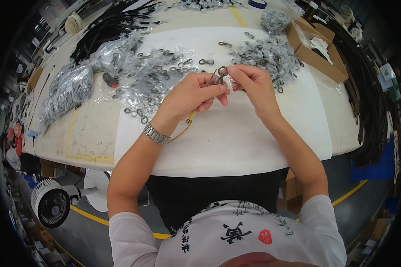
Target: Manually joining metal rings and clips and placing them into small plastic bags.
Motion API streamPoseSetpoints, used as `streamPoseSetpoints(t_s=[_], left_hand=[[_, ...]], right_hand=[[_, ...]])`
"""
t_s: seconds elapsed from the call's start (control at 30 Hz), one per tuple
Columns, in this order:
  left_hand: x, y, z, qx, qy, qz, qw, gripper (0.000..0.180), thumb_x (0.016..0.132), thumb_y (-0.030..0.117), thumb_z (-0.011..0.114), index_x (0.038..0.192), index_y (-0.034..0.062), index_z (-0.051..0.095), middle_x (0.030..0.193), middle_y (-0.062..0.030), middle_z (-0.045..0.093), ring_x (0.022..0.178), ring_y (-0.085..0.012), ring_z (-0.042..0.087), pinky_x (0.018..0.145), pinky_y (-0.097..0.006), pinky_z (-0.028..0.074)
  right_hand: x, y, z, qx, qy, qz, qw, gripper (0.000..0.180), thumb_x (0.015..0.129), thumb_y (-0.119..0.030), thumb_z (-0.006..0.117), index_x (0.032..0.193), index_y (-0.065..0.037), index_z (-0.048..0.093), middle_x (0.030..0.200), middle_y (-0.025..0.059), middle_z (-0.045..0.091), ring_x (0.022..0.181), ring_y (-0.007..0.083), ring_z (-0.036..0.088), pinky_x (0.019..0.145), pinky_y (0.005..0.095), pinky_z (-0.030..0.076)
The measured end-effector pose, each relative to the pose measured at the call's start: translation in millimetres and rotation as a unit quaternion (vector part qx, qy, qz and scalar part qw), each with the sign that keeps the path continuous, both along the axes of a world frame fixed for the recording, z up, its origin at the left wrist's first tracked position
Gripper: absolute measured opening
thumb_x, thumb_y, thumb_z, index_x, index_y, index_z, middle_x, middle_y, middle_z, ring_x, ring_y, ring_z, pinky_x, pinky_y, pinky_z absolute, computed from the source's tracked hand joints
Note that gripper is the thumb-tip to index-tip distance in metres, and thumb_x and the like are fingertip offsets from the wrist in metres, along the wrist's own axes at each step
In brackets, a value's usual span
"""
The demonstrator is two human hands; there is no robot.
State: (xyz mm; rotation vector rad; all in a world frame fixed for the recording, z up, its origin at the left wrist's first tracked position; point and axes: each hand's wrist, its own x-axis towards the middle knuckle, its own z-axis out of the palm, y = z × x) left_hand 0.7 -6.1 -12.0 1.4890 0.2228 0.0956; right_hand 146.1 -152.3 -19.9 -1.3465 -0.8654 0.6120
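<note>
Over the middle of the white sheet, both my hands meet at a small dark metal swivel clasp (223, 70) with a round ring at its top. My left hand (195, 93) is closed, its thumb and fingers pinching the clasp's lower part. A thin pointed dark tip shows beside the ring; what it belongs to is hidden by the fingers. From under this hand hangs a thin yellow cord (182, 131), running toward the wrist with the metal watch (156, 133). My right hand (253, 86) is closed too, fingertips at the ring's right side, with a bit of clear plastic below them.
A heap of bagged metal clasps (160, 66) spreads to the left, another heap (272, 58) to the right. Bulging clear bags (71, 91) and black straps (104, 26) lie farther left. An open cardboard box (318, 58) stands at the right. A fan (53, 202) stands below the table's left edge.
</note>
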Motion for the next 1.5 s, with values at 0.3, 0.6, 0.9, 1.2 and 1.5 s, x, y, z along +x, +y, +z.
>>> streamPoseSetpoints(t_s=[0.3,0.6,0.9,1.2,1.5], left_hand=[[-1.6,-3.8,5.7,-0.028,0.024,0.002,0.999,0.023,0.102,0.024,0.067,0.103,0.0011,0.07,0.083,-0.0039,0.069,0.047,-0.001,0.04,0.045,-0.018,0.029],[-2.7,-2.8,5.2,-0.039,-0.022,0.024,0.999,0.023,0.104,0.02,0.063,0.107,-0.002,0.071,0.084,-0.0041,0.068,0.047,-0.0008,0.04,0.044,-0.017,0.028],[-5.2,-5.3,10.0,0.011,-0.026,0.025,0.999,0.024,0.103,0.019,0.064,0.11,-0.0028,0.071,0.084,-0.0049,0.071,0.048,0.0,0.039,0.044,-0.017,0.027],[-6.1,-0.7,13.3,0.036,-0.077,0.085,0.993,0.025,0.103,0.022,0.065,0.107,-0.0011,0.072,0.078,-0.0031,0.069,0.049,0.0001,0.037,0.044,-0.017,0.025],[-10.8,-7.0,24.9,0.016,-0.031,0.135,0.99,0.022,0.103,0.02,0.066,0.11,0.0009,0.076,0.07,0.0047,0.057,0.054,0.0012,0.037,0.048,-0.017,0.024]], right_hand=[[-4.6,-6.8,9.3,0.007,-0.118,-0.063,0.991,0.022,0.099,-0.019,0.07,0.102,0.0,0.079,0.09,0.0028,0.073,0.075,0.0079,0.062,0.069,0.0243,0.051],[-8.0,-0.2,-5.0,0.041,0.186,0.065,0.98,0.032,0.104,-0.031,0.064,0.117,-0.004,0.075,0.11,0.0052,0.074,0.092,0.0083,0.062,0.088,0.0297,0.053],[-8.6,-2.3,-0.1,0.062,0.219,0.066,0.971,0.034,0.105,-0.033,0.062,0.115,-0.003,0.074,0.111,0.0069,0.074,0.096,0.0132,0.065,0.092,0.0327,0.053],[-2.0,-5.9,2.1,0.062,0.254,0.046,0.964,0.03,0.104,-0.032,0.065,0.113,-0.005,0.073,0.111,0.0047,0.074,0.103,0.0127,0.066,0.096,0.0313,0.051],[0.8,-6.1,-3.7,0.056,0.273,0.007,0.96,0.032,0.103,-0.036,0.067,0.114,-0.006,0.072,0.113,0.004,0.075,0.107,0.0124,0.068,0.099,0.0315,0.051]])
